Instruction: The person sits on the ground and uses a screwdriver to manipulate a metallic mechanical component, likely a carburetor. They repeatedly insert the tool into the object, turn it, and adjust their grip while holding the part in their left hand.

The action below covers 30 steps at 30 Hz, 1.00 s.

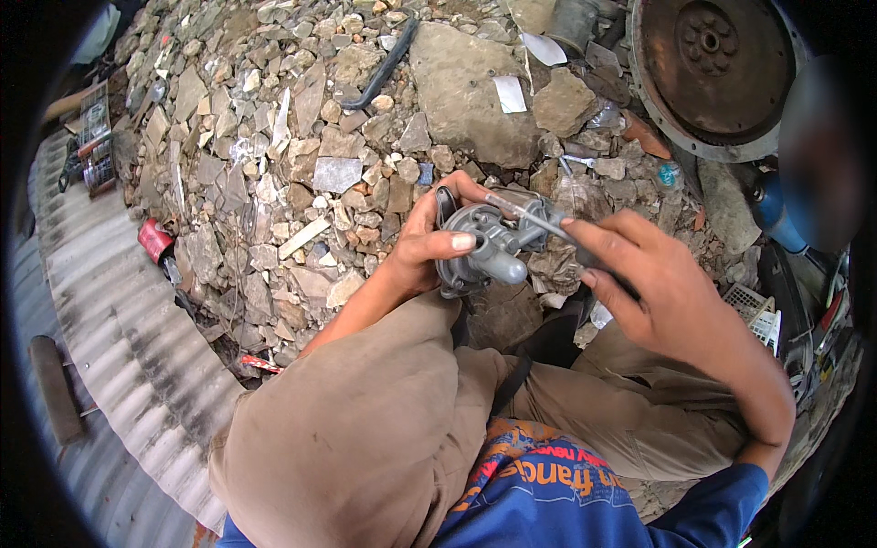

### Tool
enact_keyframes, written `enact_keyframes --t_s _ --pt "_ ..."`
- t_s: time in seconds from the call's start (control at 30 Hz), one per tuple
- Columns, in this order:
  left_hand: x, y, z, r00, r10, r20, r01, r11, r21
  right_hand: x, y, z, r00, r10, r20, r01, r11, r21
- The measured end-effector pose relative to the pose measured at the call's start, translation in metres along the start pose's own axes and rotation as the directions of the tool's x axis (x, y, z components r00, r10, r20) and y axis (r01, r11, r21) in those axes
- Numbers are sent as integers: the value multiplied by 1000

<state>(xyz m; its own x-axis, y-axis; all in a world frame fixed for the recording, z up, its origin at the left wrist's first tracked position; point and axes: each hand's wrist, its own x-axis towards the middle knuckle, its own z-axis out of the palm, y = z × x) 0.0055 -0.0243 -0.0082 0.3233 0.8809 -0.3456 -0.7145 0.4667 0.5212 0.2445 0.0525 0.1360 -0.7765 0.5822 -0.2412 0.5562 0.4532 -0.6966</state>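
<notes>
My left hand (427, 239) is closed around a grey cast-metal carburetor (493, 260), its thumb pressed on the near side. A rounded stub sticks out of the part toward me, and a black piece lies at its left edge by my fingers. In my right hand (653, 274) I grip a screwdriver (544, 222). Its dark handle is mostly hidden by my palm, and the metal shaft slants up and left across the top of the carburetor. Whether the tip sits on a screw is too small to tell. Both hands are above my knees.
Broken stone and rubble (265, 173) cover the ground ahead. A curved black hose (384, 68) lies on it. At the upper right rests a large rusty flywheel (658, 82). Corrugated sheeting (119, 301) runs along the left, near a red object (154, 239). A white plastic basket (756, 309) stands at right.
</notes>
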Motion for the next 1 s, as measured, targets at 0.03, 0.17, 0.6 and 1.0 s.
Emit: enact_keyframes --t_s 0.03,0.17,0.6,1.0 --pt "0 0 -1 1000 16 21 -16 1000 19 -2 -5 -1 999 4 43 -2 999 -45" --pt "-1 -4 -2 999 23 -42 -21 998 53 -4 -17 -7 986 125 112 -106 982 -155" --pt "1 -3 4 996 -9 -85 15 997 74 -11 -20 -4 993 82 85 -55 957 -284" --pt "2 -5 4 993 -8 -114 20 994 105 -12 -21 -2 988 100 114 -61 949 -308"
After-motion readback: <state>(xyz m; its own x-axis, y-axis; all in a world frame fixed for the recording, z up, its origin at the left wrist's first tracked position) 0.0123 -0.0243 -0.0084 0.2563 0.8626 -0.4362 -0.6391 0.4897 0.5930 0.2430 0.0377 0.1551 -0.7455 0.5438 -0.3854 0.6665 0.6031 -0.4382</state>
